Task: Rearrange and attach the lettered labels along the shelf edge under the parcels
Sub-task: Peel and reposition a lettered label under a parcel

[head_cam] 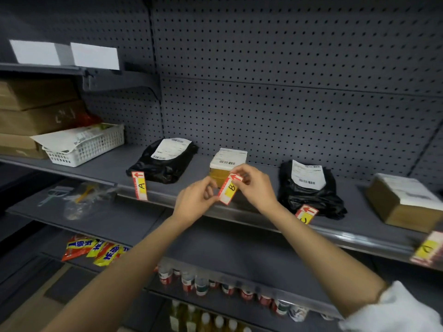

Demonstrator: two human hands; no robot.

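Grey shelf (115, 167) carries, left to right, a white basket (88, 149), black bag parcel (163, 161), small tan box (226, 164), second black bag (311, 195), brown carton (402, 202); labels A (139, 185), C (306, 214) on its edge

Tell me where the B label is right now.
In the head view, the B label is at centre, pinched between the left hand and right hand, in front of the small box, above the shelf edge.
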